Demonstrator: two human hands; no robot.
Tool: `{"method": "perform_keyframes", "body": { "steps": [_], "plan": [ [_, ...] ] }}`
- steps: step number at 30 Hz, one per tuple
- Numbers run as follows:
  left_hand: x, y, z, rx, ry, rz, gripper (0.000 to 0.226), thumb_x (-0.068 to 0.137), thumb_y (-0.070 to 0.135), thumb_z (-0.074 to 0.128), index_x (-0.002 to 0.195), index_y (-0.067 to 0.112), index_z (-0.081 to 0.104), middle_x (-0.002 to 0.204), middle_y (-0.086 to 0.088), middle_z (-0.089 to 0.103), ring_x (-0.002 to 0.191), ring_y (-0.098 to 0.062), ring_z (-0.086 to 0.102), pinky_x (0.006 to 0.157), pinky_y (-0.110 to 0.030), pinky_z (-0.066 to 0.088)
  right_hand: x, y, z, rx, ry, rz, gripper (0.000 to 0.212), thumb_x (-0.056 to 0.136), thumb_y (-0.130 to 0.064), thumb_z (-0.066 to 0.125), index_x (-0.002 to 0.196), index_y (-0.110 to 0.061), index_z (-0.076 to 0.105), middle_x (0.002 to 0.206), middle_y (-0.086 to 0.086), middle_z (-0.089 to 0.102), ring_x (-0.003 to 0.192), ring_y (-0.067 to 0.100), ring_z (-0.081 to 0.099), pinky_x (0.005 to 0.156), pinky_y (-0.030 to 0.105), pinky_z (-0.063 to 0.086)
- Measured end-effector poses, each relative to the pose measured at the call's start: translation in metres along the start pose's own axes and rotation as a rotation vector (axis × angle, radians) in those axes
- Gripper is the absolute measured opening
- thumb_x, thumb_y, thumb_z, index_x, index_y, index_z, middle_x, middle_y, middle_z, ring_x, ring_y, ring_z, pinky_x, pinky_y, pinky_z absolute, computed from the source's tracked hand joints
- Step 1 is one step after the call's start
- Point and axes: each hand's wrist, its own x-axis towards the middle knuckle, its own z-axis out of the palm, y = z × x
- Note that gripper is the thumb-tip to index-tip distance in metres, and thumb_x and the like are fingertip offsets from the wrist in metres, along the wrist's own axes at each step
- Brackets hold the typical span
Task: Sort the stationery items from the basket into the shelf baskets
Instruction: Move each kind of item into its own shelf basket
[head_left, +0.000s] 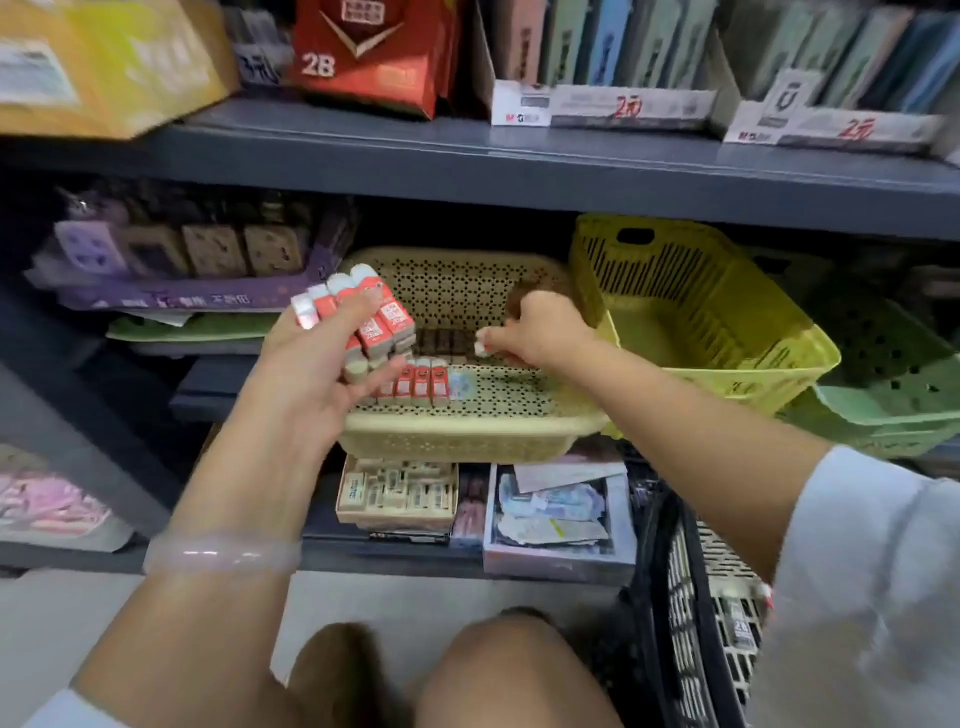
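My left hand (317, 364) holds a stack of several small red-and-white erasers (363, 317) just above the left front of a beige perforated shelf basket (467, 441). My right hand (540, 327) reaches into the same basket and pinches one white eraser (483, 347) over a dark row of items. A row of red erasers (421, 384) stands upright on the basket floor, below my left hand. The black source basket (691, 597) sits on the floor at the lower right, with a few packets visible inside.
A yellow slotted basket (717, 312) stands right of the beige one, and a green basket (893, 410) is further right. Cardboard trays of erasers (395, 488) and stickers (561, 514) sit on the shelf below. Boxes line the upper shelf (519, 166). My knees are at the bottom.
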Motion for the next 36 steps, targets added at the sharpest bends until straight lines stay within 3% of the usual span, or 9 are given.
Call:
{"method": "perform_keyframes", "body": {
  "steps": [3, 5, 8, 14, 20, 24, 26, 32, 36],
  "plan": [
    [0.014, -0.001, -0.006, 0.006, -0.024, 0.043, 0.014, 0.081, 0.014, 0.069, 0.081, 0.024, 0.059, 0.062, 0.008, 0.071, 0.059, -0.009, 0.069, 0.047, -0.024, 0.053, 0.021, -0.007, 0.014, -0.205, -0.11, 0.035, 0.048, 0.087, -0.047, 0.056, 0.062, -0.007, 0.044, 0.061, -0.003, 0.048, 0.067, 0.016, 0.048, 0.063, 0.025, 0.034],
    [0.021, 0.0, -0.008, 0.031, -0.044, 0.075, 0.014, 0.08, 0.015, 0.07, 0.083, 0.025, 0.06, 0.065, 0.009, 0.072, 0.063, -0.01, 0.07, 0.049, -0.024, 0.054, 0.029, -0.012, 0.021, -0.269, -0.202, 0.039, 0.045, 0.088, -0.041, 0.055, 0.053, -0.012, 0.05, 0.049, -0.005, 0.051, 0.057, 0.014, 0.049, 0.052, 0.025, 0.032],
    [0.028, 0.001, -0.012, 0.03, -0.061, 0.076, 0.013, 0.08, 0.015, 0.069, 0.085, 0.024, 0.06, 0.066, 0.008, 0.072, 0.064, -0.011, 0.07, 0.049, -0.024, 0.054, 0.034, -0.021, 0.034, -0.338, -0.268, -0.013, 0.034, 0.086, -0.033, 0.057, 0.056, -0.018, 0.048, 0.056, -0.003, 0.048, 0.054, 0.013, 0.048, 0.044, 0.023, 0.029],
    [0.033, 0.003, -0.019, 0.03, -0.088, 0.068, 0.014, 0.078, 0.017, 0.071, 0.088, 0.023, 0.062, 0.068, 0.006, 0.073, 0.066, -0.013, 0.071, 0.051, -0.025, 0.054, 0.036, -0.02, 0.047, -0.1, -0.31, 0.019, 0.022, 0.093, -0.03, 0.05, 0.075, -0.017, 0.051, 0.065, -0.003, 0.059, 0.052, 0.007, 0.056, 0.048, 0.018, 0.049],
    [0.03, 0.001, -0.017, 0.016, -0.111, 0.048, 0.015, 0.078, 0.017, 0.071, 0.087, 0.023, 0.061, 0.067, 0.007, 0.072, 0.065, -0.012, 0.071, 0.051, -0.024, 0.054, 0.023, -0.015, 0.034, 0.059, -0.401, 0.023, 0.014, 0.092, -0.019, 0.052, 0.101, -0.007, 0.052, 0.074, 0.004, 0.062, 0.057, 0.011, 0.059, 0.056, 0.02, 0.052],
    [0.028, -0.002, -0.013, 0.02, -0.109, 0.037, 0.015, 0.078, 0.017, 0.071, 0.088, 0.022, 0.061, 0.066, 0.005, 0.072, 0.065, -0.013, 0.071, 0.051, -0.024, 0.054, 0.02, -0.02, 0.039, 0.055, -0.399, -0.002, 0.024, 0.092, -0.015, 0.054, 0.112, -0.003, 0.049, 0.091, 0.01, 0.064, 0.074, 0.021, 0.065, 0.068, 0.028, 0.057],
    [0.028, -0.003, -0.013, 0.021, -0.105, 0.037, 0.015, 0.078, 0.017, 0.071, 0.089, 0.022, 0.061, 0.066, 0.005, 0.072, 0.065, -0.013, 0.071, 0.05, -0.024, 0.054, 0.019, -0.021, 0.039, 0.067, -0.414, -0.006, 0.022, 0.091, -0.013, 0.055, 0.11, -0.007, 0.047, 0.098, 0.011, 0.062, 0.081, 0.023, 0.066, 0.071, 0.029, 0.057],
    [0.027, -0.003, -0.012, 0.025, -0.104, 0.044, 0.016, 0.078, 0.017, 0.071, 0.089, 0.022, 0.061, 0.065, 0.007, 0.072, 0.064, -0.012, 0.071, 0.049, -0.023, 0.053, 0.018, -0.016, 0.032, 0.113, -0.46, -0.015, 0.026, 0.087, -0.013, 0.061, 0.107, -0.013, 0.044, 0.095, 0.004, 0.06, 0.071, 0.013, 0.062, 0.056, 0.017, 0.053],
    [0.027, -0.003, -0.012, 0.043, -0.105, 0.044, 0.016, 0.078, 0.017, 0.071, 0.089, 0.022, 0.061, 0.067, 0.007, 0.072, 0.064, -0.012, 0.071, 0.05, -0.023, 0.054, 0.016, -0.01, 0.03, -0.203, -0.515, -0.201, 0.037, 0.078, -0.021, 0.071, 0.101, -0.019, 0.042, 0.082, -0.01, 0.051, 0.071, 0.003, 0.05, 0.056, 0.016, 0.04]
  ]
}}
